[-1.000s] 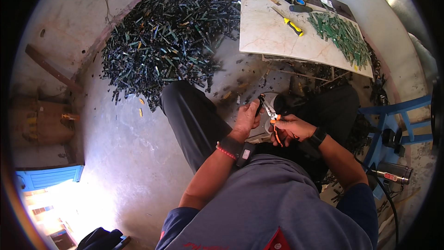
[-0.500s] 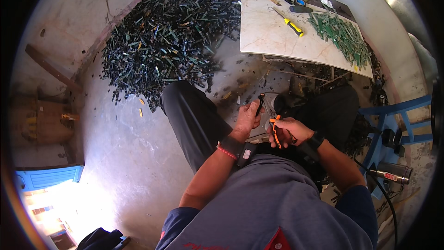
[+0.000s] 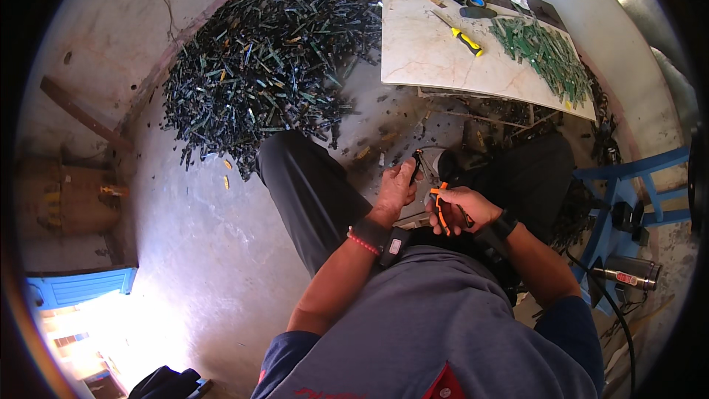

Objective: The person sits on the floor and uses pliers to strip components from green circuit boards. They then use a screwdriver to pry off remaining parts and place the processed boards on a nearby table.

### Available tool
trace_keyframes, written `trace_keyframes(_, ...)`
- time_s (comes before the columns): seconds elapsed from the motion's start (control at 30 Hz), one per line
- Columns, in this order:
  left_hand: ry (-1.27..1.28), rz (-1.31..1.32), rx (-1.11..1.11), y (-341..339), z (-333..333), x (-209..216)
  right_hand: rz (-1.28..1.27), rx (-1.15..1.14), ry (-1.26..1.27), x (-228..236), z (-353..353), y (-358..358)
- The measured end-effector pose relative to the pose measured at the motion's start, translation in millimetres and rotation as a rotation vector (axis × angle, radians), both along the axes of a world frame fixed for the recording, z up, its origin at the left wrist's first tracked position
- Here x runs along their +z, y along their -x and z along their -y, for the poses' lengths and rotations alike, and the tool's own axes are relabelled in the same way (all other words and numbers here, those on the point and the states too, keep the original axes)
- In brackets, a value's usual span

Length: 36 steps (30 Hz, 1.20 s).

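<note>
**Left hand (image 3: 399,183) pinches 1 dark strip (image 3: 417,162); right hand (image 3: 476,208) grips orange-handled pliers (image 3: 441,214)**

The dark strip is between the person's knees, in the left hand, just beside the pliers and apart from them. The left fingers are curled, grasping its near part between thumb and fingers; the far part sticks out bare. Its long axis runs mostly away from the body, the far end leaning slightly right.

It looks light, thin and fairly stiff, probably brittle if bent. Its narrow edges could twist in the fingers, so a pinch on the near part, clear of the protruding end, seems the surest hold.

The right fingers wrap around the pliers' 2 handles, which stand spread. The handles trail toward the body and the head points away from it; the tip is too faint to judge. The pliers look rigid and heavier than the strip, best held by the orange grips.

Ahead lie a heap of dark strips (image 3: 258,74) and a pale board (image 3: 436,66) bearing green strips (image 3: 543,55).
</note>
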<state>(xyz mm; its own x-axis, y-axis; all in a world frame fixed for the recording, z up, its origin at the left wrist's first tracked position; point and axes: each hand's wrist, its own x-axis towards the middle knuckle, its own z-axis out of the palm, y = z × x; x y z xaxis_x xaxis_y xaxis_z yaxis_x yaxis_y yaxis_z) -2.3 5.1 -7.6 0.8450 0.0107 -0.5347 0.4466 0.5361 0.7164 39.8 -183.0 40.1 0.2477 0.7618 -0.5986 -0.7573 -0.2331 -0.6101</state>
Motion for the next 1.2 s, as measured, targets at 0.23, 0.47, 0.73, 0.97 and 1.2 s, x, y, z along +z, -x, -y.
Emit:
trace_keyframes(0.23, -0.045, 0.025, 0.009, -0.3, 2.0, -0.9, -0.209, -0.121, -0.135, -10.1, 1.1, 6.3)
trace_keyframes(0.47, -0.089, 0.030, 0.021, -1.1, 5.6, 6.1, -0.374, -0.225, -0.144, -5.0, -4.8, 17.0)
trace_keyframes(0.73, -0.109, 0.050, -0.031, 0.1, 2.8, 5.0, -0.142, -0.141, -0.004, 5.6, 7.3, 3.3)
trace_keyframes(0.97, -0.074, 0.130, -0.135, 4.4, -3.6, 14.8, -0.021, 0.094, 0.113, 23.8, 29.6, -30.2)
trace_keyframes(1.2, 0.190, 0.118, -0.185, 6.5, -11.7, 24.7, -0.176, 0.117, 0.013, 27.8, 37.0, -35.0)
